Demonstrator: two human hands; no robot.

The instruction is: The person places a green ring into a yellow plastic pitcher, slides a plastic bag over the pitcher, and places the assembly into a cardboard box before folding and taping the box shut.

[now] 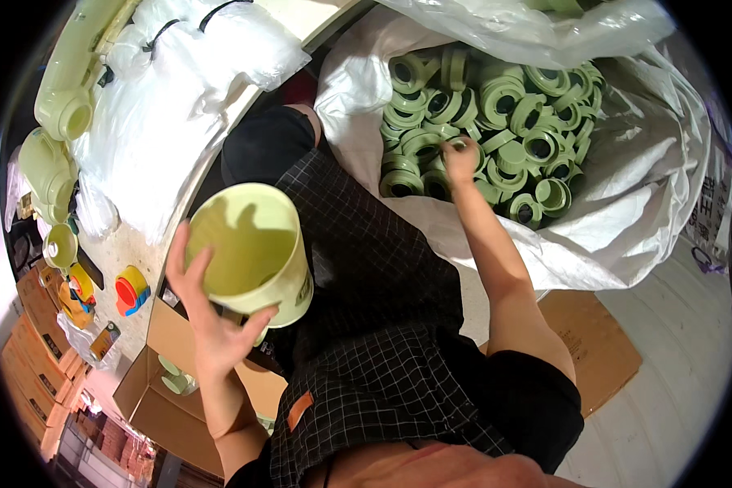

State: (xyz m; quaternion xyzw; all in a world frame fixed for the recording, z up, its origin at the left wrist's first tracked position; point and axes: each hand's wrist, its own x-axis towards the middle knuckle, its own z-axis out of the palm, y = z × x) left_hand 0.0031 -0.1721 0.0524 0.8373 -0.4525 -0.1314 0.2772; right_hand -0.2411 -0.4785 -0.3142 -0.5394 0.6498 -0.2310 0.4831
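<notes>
My left hand holds a pale green plastic cup, tilted so its open mouth and bare inside show. The thumb presses low on the cup's side and the fingers spread along its rim. A dark printed mark shows in part on its right side. My right hand reaches into a large white woven sack. Its fingers are curled at a green ring-shaped lid among many green lids, several with dark round centres. The fingertips are partly hidden.
On the left, a table bears clear plastic bags, stacked pale green cups and a red, yellow and blue tape dispenser. Below it stands an open cardboard box with green pieces inside. Flat cardboard lies on the floor at right.
</notes>
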